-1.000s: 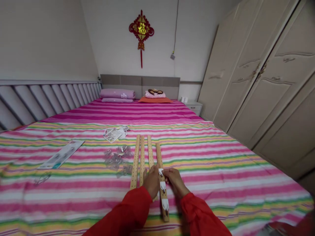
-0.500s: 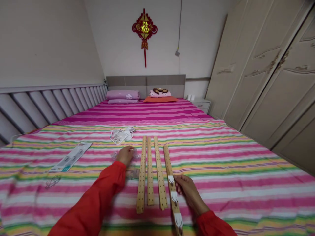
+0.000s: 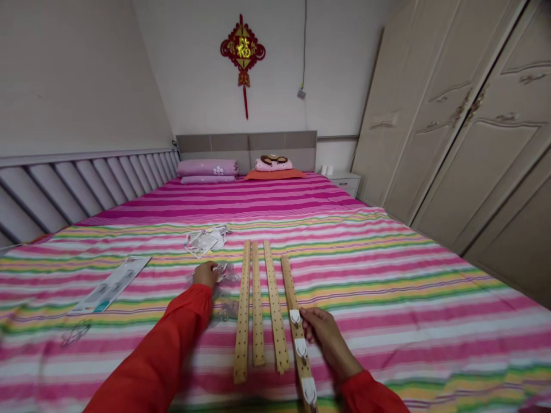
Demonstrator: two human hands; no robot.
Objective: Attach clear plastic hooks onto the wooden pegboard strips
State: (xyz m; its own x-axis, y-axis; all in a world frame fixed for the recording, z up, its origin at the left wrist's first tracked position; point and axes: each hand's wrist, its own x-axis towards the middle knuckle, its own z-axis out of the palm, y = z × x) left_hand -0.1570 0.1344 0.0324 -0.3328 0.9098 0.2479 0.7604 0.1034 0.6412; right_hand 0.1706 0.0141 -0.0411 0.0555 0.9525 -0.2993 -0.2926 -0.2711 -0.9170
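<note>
- Fetching from the clear packets (image 3: 226, 272), left of the hooked strip (image 3: 288, 281), looks like the step in hand; the left hand (image 3: 205, 274) is at them, though I cannot tell whether it grips one.
- Bent fingers of the right hand (image 3: 325, 335) meet the hooked strip's right edge beside the farthest of three white hooks (image 3: 301, 347); a firm pinch cannot be confirmed.
- Next likely calls for separating one packet and lifting it over three bare strips (image 3: 257, 310), which stand in the way, left of the hooked strip.
- Farther left of it: a long card (image 3: 112, 285) and wiry tangle (image 3: 77, 332).
</note>
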